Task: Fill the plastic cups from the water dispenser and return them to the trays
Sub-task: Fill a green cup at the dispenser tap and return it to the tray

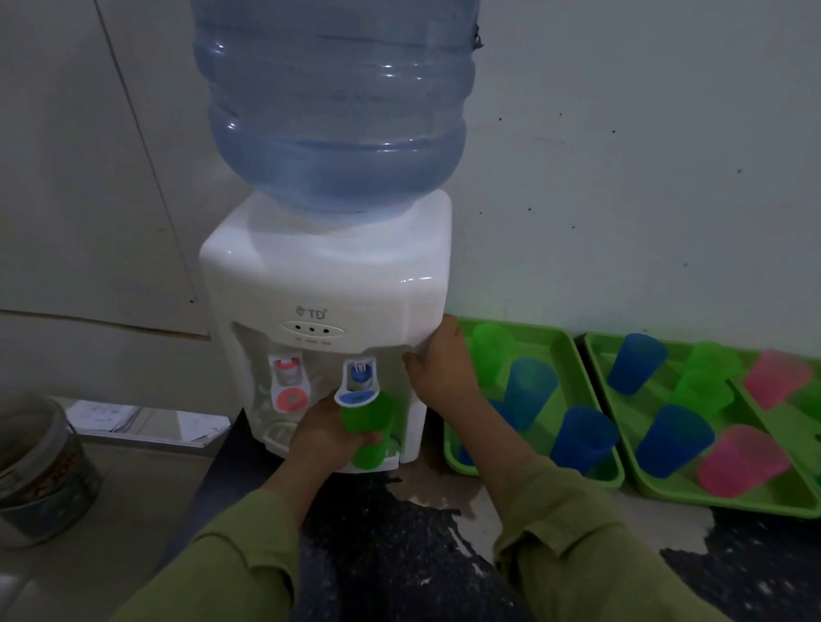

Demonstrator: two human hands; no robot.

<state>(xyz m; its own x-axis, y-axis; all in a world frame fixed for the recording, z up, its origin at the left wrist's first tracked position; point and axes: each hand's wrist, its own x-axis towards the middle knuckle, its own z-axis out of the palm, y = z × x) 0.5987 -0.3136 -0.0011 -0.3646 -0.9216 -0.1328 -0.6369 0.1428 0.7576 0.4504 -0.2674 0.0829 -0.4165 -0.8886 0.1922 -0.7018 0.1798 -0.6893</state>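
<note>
Under blue tap, green cup gripped by left hand.

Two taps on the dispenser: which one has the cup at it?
The blue tap, on the right: the left hand holds a green cup against its lever. The red tap has nothing under it.

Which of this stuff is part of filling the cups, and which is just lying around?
Job: water dispenser; green cup, gripped by left hand under blue tap; right hand resting on dispenser's side; green trays; other cups.
Lying about: bucket; papers, both left of dispenser.
</note>
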